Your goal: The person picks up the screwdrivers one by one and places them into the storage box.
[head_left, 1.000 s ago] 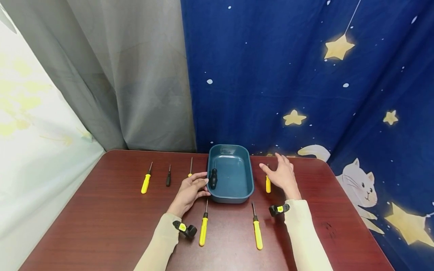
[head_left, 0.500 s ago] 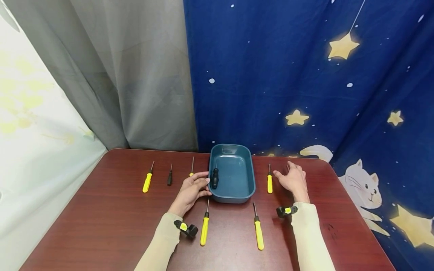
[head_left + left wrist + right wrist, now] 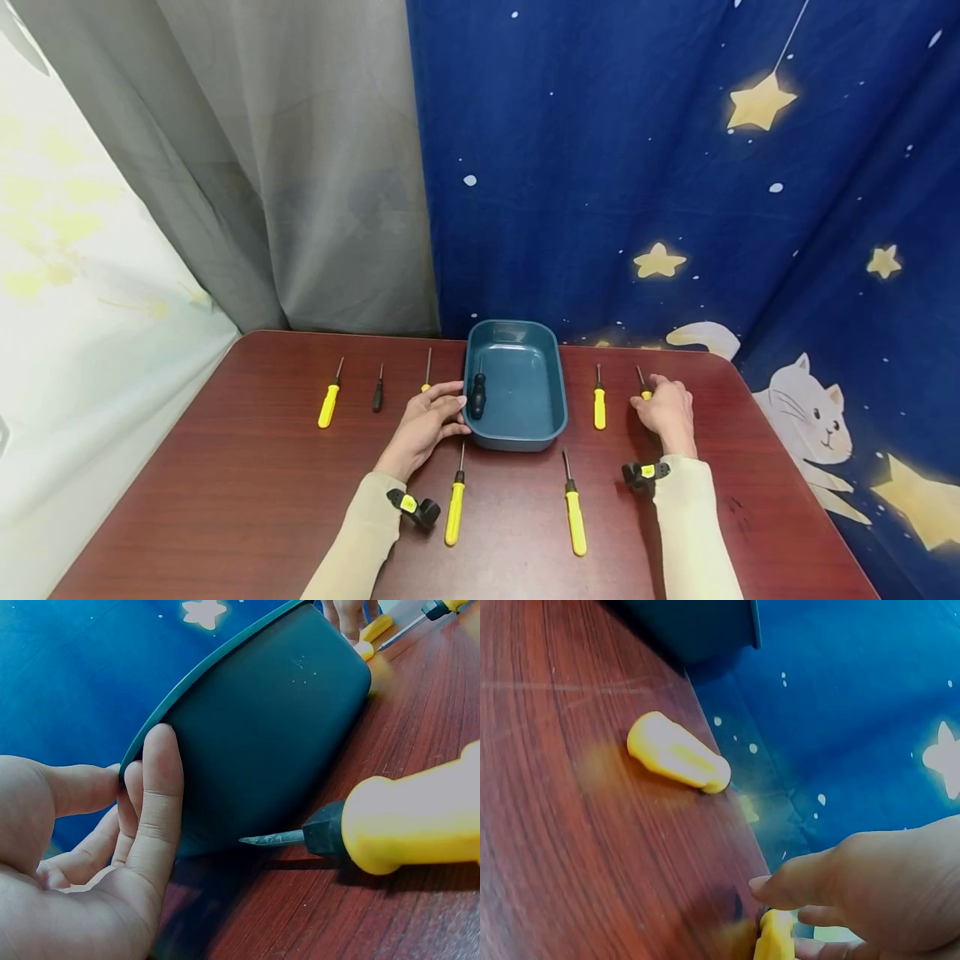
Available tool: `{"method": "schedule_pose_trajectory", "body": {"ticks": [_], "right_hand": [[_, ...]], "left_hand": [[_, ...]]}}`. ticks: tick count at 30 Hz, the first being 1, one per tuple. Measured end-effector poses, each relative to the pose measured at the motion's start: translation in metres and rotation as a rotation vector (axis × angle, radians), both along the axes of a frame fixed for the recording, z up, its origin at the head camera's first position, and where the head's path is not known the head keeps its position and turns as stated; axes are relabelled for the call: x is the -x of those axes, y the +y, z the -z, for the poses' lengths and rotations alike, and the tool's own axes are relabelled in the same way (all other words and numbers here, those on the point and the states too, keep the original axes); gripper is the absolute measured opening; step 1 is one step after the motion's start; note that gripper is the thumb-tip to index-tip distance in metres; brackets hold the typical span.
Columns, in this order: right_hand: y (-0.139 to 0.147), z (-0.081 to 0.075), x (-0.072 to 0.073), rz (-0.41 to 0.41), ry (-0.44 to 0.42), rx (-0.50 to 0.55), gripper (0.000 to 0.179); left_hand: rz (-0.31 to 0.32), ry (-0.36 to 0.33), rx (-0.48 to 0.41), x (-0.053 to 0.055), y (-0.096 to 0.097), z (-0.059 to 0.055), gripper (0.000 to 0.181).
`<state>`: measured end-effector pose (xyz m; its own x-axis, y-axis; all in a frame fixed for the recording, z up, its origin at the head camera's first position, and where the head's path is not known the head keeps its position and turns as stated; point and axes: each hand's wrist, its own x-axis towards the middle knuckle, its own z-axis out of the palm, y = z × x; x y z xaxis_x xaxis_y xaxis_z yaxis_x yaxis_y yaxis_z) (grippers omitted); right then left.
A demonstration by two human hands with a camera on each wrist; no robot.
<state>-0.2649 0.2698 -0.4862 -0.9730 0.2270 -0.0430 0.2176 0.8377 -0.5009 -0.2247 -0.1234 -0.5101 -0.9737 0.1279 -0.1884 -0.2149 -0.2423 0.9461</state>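
I've got the left hand point(image 3: 422, 423) pinching the left rim of the box point(image 3: 525, 392), a black driver point(image 3: 477, 396) lying inside just right of that grip. Right hand point(image 3: 667, 410) is at a yellow driver point(image 3: 775, 939), thumb one side of the handle, fingers the other; I can't tell if it's closed on it (wrist view crops the handle). Left of that hand: a second driver point(image 3: 599, 408). Nearer me than the grips: a front-left driver point(image 3: 454, 508) and front-right driver point(image 3: 574, 521). Past the left hand, a part-hidden driver point(image 3: 426, 387); farther left, a small driver point(image 3: 378, 396) and an outer driver point(image 3: 327, 408).
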Motion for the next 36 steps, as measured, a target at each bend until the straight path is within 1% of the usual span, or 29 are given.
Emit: {"method": "schedule_pose_trajectory", "body": {"ticks": [3,7,13,17,21,29,36], "right_hand": [[0.0028,0.0015,-0.0004,0.008,-0.001,-0.008,0.062],[0.0055,0.0022,-0.0005,0.015,0.019,-0.011,0.056],[0.0061,0.0039,-0.0008,0.039,0.033,0.034,0.048],[0.0063,0.0056,-0.0006,0.050,0.035,0.041,0.044],[0.0058,0.0061,0.0001,0.077,0.034,0.055,0.040],[0.0071,0.0070,0.0019,0.113,0.033,0.110,0.031],[0.0085,0.0093,0.0016,0.118,0.042,0.108,0.028]], "left_hand": [[-0.002,-0.002,-0.001,-0.0004,0.0004,0.0002,0.041],[-0.007,-0.004,-0.005,-0.0007,0.0002,-0.0001,0.040],[-0.001,-0.008,-0.009,-0.0011,-0.0001,-0.0010,0.041],[-0.001,-0.011,-0.002,-0.0015,-0.0003,-0.0001,0.041],[0.003,-0.008,0.004,-0.0002,-0.0009,0.0001,0.040],[0.006,-0.010,0.001,0.0011,0.0003,-0.0040,0.040],[0.001,-0.013,-0.003,-0.0019,0.0011,-0.0031,0.040]]}}
